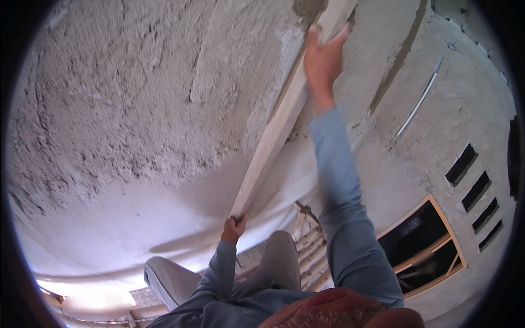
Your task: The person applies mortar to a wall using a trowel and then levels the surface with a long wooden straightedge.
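Note:
A long, pale wooden straightedge board (269,146) runs diagonally across a rough, grey plastered surface (136,82). My right hand (324,63) grips it near the top of the view, fingers wrapped over its edges. Lower down, my left hand (234,229) is closed round the board's lower part, its wrist in a blue-grey sleeve. Smoother, paler plaster (104,213) lies below the rough area, with the board's shadow beside it.
Wooden rungs of a platform (311,251) show beside my grey-trousered legs. At right are a thin white pipe (420,95), several dark wall slots (461,164) and a wood-framed window (445,213). Bright light comes in at lower left.

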A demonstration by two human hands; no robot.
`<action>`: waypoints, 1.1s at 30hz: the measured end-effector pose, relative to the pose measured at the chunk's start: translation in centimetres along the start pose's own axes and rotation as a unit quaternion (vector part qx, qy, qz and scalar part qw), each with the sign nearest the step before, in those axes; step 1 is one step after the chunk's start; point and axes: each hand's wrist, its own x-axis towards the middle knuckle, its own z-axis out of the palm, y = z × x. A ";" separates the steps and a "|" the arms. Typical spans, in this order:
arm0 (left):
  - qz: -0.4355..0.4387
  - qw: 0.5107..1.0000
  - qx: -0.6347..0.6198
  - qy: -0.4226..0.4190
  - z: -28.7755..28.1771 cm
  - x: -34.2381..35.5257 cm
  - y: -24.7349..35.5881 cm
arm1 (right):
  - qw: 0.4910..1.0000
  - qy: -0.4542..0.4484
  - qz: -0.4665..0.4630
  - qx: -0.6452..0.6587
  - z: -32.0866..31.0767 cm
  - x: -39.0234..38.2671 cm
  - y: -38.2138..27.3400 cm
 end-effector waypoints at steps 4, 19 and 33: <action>-0.201 0.792 -0.543 -0.192 -7.6 1.8 -0.7 | 0.999 -0.015 0.030 0.029 -0.9 -2.4 -1.7; 0.260 0.625 0.387 0.626 -45.2 3.5 22.4 | 0.999 -0.015 0.030 -0.036 -1.4 -4.2 0.5; 0.274 0.612 0.388 0.633 -45.8 2.2 22.3 | 0.998 0.033 0.019 -0.045 -0.6 16.1 -0.4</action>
